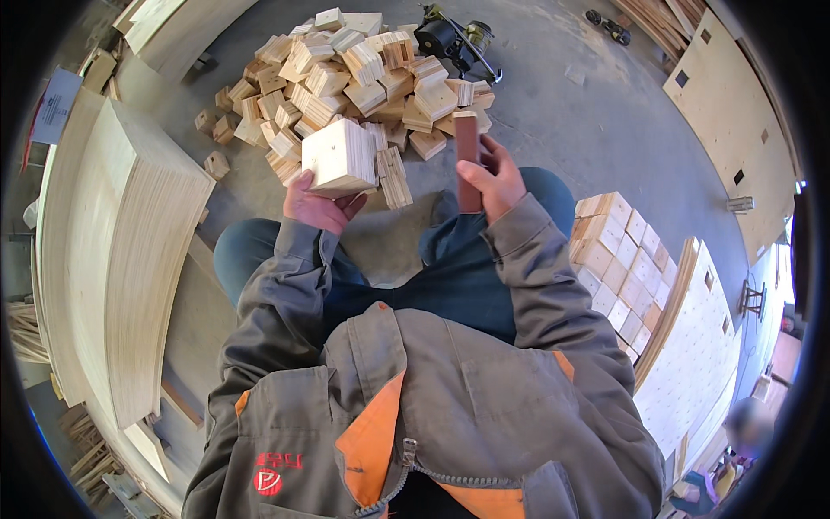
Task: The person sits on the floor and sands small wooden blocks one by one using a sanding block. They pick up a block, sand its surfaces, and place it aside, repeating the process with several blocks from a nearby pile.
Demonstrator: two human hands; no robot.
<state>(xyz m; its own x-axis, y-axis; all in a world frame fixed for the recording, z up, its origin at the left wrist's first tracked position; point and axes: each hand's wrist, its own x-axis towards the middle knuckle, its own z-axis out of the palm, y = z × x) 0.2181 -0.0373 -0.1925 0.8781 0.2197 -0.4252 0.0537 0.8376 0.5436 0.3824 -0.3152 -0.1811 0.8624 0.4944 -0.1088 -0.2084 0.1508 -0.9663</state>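
My left hand [322, 206] holds a pale plywood block [341, 157] from below, its layered edge facing right. In my right hand [496, 183] is a sanding block [468, 173], a narrow wooden strip with a reddish-brown abrasive face, held upright. The two are apart, with the sanding block to the right. Just beyond my hands lies a heap of loose plywood blocks [363, 86], and one narrow block [394, 178] leans close to the right side of the held one.
A black power tool [454, 39] lies behind the heap. To my right, plywood blocks [627, 259] sit in neat rows beside a stack of sheets [692, 337]. A tall stack of curved-looking plywood [130, 259] stands at my left. A holed panel [735, 130] is at the far right.
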